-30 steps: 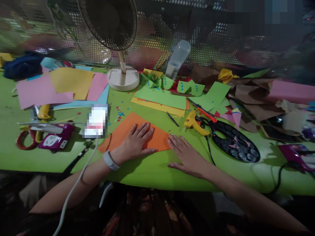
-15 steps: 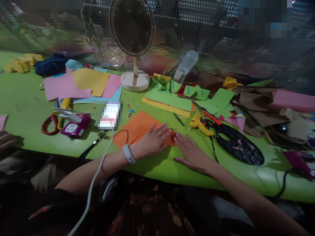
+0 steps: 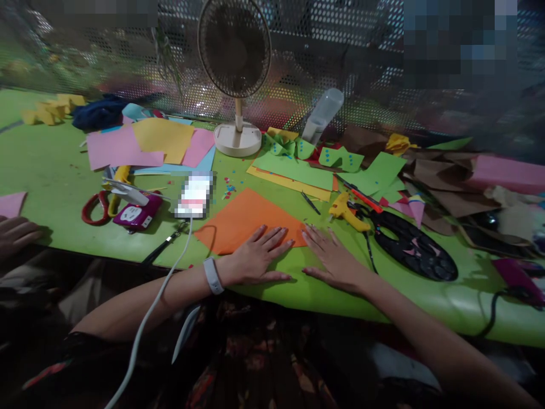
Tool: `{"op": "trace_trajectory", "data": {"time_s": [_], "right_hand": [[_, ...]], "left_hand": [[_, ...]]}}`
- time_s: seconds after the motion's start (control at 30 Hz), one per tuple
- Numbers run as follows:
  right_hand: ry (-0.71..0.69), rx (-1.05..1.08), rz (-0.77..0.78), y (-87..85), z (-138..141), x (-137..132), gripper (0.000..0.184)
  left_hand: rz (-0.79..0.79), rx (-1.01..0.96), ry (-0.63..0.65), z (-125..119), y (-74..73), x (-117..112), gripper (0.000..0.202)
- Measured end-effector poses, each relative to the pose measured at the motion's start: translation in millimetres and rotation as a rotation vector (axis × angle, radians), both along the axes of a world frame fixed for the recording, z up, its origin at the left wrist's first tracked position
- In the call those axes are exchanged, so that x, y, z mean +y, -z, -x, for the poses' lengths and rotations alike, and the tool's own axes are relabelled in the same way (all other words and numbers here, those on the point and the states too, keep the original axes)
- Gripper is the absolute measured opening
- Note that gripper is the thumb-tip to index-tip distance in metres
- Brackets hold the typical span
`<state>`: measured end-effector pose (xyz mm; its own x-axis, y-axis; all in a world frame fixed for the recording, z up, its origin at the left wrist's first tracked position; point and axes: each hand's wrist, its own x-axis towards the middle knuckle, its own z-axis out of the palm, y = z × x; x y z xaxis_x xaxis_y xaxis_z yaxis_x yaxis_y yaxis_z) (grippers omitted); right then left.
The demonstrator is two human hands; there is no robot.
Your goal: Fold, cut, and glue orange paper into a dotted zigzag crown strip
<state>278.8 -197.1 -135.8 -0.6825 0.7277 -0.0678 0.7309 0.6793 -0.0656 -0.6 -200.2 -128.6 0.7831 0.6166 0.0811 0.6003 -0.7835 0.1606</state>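
Observation:
A sheet of orange paper (image 3: 242, 216) lies on the green table in front of me, its outline like a folded triangle. My left hand (image 3: 258, 255) rests flat on its near edge, fingers spread, with a pale band round the wrist. Flat at the paper's right corner is my right hand (image 3: 334, 258), its fingers also apart and the fingertips touching the orange. Neither hand grips anything. Just beyond the right hand lie a yellow glue gun (image 3: 347, 213) and a small dark pointed tool (image 3: 310, 202).
A phone (image 3: 195, 194) with a white cable lies left, near a purple power adapter (image 3: 137, 213) and red-handled scissors (image 3: 95, 208). A fan (image 3: 237, 140) stands behind. Right are a black palette (image 3: 415, 250) and an orange cutter (image 3: 361, 196). Another person's hand (image 3: 19, 236) rests far left.
My left hand has slid down and left off the middle of the orange paper, its thumb now out to the side. The right hand stays nearly in place. The view has shifted slightly.

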Motion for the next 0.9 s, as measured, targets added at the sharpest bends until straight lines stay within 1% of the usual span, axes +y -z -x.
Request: {"op": "trace_trajectory", "data": {"time_s": [0.17,0.23,0.3,0.37,0.43,0.5,0.57,0.63,0.67,0.73,0.83,0.9], "right_hand": [[0.03,-0.023,-0.012,3.4,-15,-3,0.093],[0.043,-0.021,-0.015,4.0,-21,-4,0.094],[0.056,-0.015,-0.008,1.2,-20,-5,0.093],[0.063,-0.001,0.003,-4.6,-8,-5,0.092],[0.045,0.029,0.011,-10.6,15,-5,0.092],[-0.025,0.067,0.031,-14.1,41,-6,0.093],[-0.103,0.097,0.056,-13.5,60,-7,0.093],[-0.129,0.108,0.071,-9.3,67,-9,0.094],[-0.118,0.104,0.076,-6.4,64,-10,0.094],[-0.069,0.089,0.074,-0.5,49,-12,0.093],[0.013,0.079,0.046,4.8,15,-16,0.091],[0.066,0.067,0.032,3.8,-5,-17,0.089]], "left_hand": [[0.016,0.038,0.009,31,-9.3,-9,0.086],[0.018,0.05,0.019,39,-12.5,-12,0.087],[0.013,0.055,0.022,43,-14.2,-13,0.088],[0.014,0.067,0.016,43,-14.3,-14,0.089],[0.023,0.083,0.018,42,-13.6,-14,0.089],[0.03,0.09,0.023,41,-12.7,-13,0.091],[0.033,0.088,0.023,41,-12.5,-13,0.092],[0.04,0.089,0.02,41,-12.7,-13,0.091],[0.043,0.09,0.02,42,-12.8,-13,0.09],[0.042,0.085,0.023,44,-12.5,-13,0.089],[0.031,0.058,0.036,50,-11.4,-13,0.087],[0.027,0.045,0.042,54,-11.1,-14,0.088]]}}
